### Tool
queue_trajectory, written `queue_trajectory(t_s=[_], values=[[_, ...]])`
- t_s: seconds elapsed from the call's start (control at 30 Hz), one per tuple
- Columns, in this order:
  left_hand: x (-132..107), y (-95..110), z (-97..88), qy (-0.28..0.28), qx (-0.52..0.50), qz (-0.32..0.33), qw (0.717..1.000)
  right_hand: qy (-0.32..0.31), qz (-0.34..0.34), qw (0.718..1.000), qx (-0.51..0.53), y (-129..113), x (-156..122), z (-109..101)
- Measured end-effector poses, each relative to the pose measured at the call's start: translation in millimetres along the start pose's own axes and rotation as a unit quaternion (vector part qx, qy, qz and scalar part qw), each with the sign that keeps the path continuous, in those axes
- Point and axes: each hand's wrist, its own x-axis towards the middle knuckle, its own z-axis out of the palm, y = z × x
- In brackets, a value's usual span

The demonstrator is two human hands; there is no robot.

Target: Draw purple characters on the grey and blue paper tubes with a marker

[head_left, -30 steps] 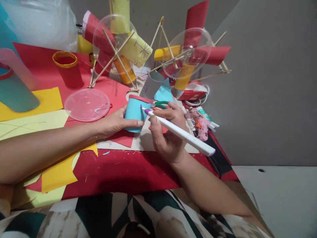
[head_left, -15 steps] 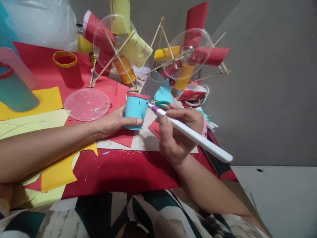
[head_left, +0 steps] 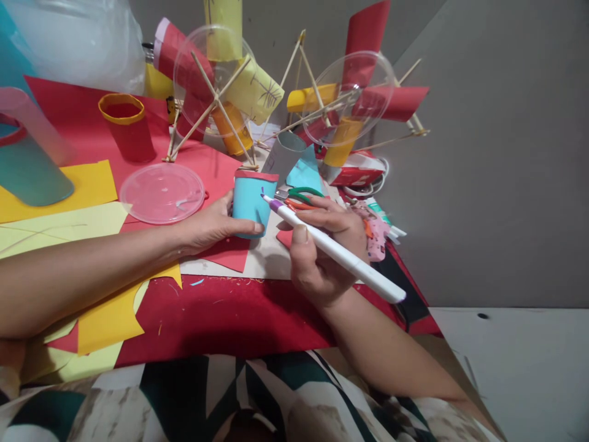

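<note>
My left hand (head_left: 216, 226) is closed around the lower part of a light blue paper cup (head_left: 251, 199) with a red rim, its thumb across the front. In my right hand (head_left: 322, 252) is a white marker (head_left: 340, 253) with a purple collar, gripped between thumb and fingers. The marker's tip meets the cup's front face, or is very close to it, by a small purple mark near the top. Just behind the right fingers lie scissors (head_left: 301, 195) with green and orange handles, partly hidden.
Behind the cup stand two stick frames carrying clear plastic discs (head_left: 348, 98) and coloured paper tubes. A red paper cup (head_left: 127, 129), a clear lid (head_left: 162, 193) and a teal jug (head_left: 32, 169) are at the left. Yellow paper scraps (head_left: 110, 322) lie under my left arm.
My right hand has moved slightly left, carrying the marker tip from the cup's right edge onto its front. More of the scissors now shows. The left hand stays almost still with the cup.
</note>
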Motion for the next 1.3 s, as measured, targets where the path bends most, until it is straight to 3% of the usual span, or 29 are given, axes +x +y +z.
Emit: queue_trajectory(t_s=[0.23,0.97,1.3], values=[[-0.5,-1.6,-0.5,-0.002,0.009,0.012,1.0,-0.002,-0.064,0.997,-0.038,3.5,-0.5,3.6],[-1.9,-1.6,0.4,-0.017,0.019,0.012,1.0,-0.02,-0.069,0.996,-0.044,3.0,-1.7,6.0],[-3.8,-0.2,2.6,0.001,0.014,0.009,1.0,-0.008,-0.057,0.998,-0.038,3.2,-3.0,6.8]])
